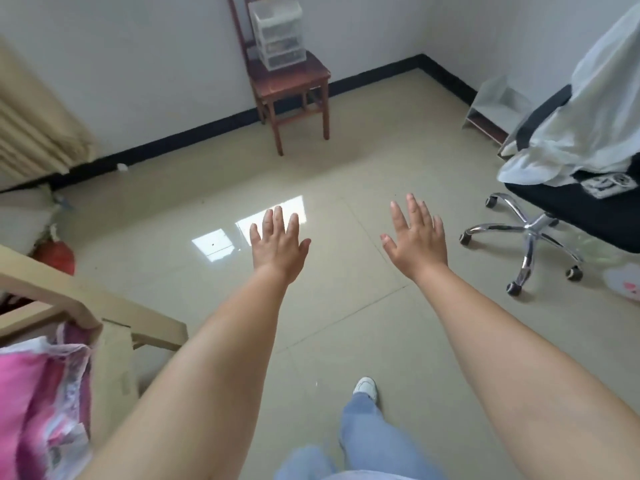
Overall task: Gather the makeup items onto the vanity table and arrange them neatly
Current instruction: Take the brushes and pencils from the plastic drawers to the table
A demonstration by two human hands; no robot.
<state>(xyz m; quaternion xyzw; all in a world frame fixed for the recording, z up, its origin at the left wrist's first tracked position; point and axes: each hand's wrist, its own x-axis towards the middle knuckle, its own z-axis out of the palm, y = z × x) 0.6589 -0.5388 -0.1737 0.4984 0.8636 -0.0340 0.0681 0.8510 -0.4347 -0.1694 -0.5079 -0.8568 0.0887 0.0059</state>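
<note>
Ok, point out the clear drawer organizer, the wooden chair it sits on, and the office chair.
Clear drawer organizer (pixel 280 34), head view, on its front drawers.
Wooden chair (pixel 294 79), head view, on the bare seat in front of the organizer.
Office chair (pixel 535 225), head view, on its chrome base hub.

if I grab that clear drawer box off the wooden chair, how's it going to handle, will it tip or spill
The drawer box looks like thin clear plastic, so probably light and stiff. It stands taller than it is wide near the edge of the chair seat, so a push might tip it. The drawers seem to hold small items and could slide out if tilted; keeping it level with both hands, left and right, seems safest.
</note>
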